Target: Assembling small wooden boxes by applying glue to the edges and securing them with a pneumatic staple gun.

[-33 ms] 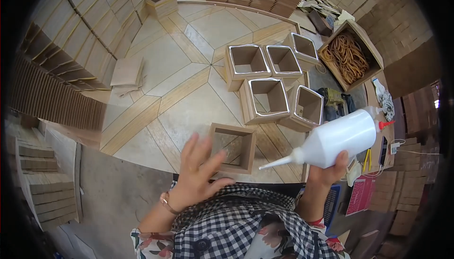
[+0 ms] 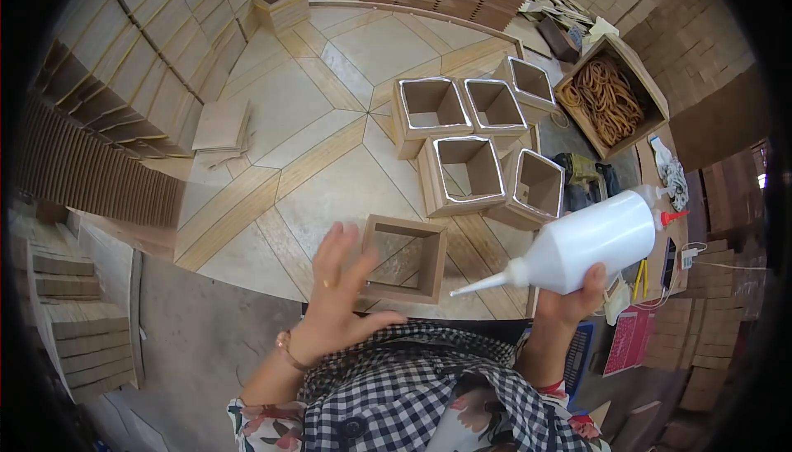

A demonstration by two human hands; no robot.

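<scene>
My right hand (image 2: 573, 299) is wrapped round a white plastic squeeze bottle (image 2: 598, 242), held tilted with its long nozzle pointing down and left. A red-tipped cap shows at its other end. My left hand (image 2: 334, 308) is open with fingers spread, palm down and partly blurred, at the left side of a bare wooden box frame (image 2: 431, 266). Whether the fingers touch the frame I cannot tell. Beyond it stand several open wooden boxes (image 2: 437, 184), their upper rims lined with a white bead that looks like glue.
A wooden box (image 2: 582, 132) of brown rubber bands (image 2: 606, 97) stands at right, near a yellow-green power tool (image 2: 577, 170) and a glove-like cloth (image 2: 670, 173). Thin wooden panels (image 2: 221, 126) lie at left before tall stacks (image 2: 124, 56). Another box (image 2: 285, 13) stands at the far left.
My left hand has shifted slightly left, drawing its fingers back from over the frame's opening. The right hand and bottle have barely moved.
</scene>
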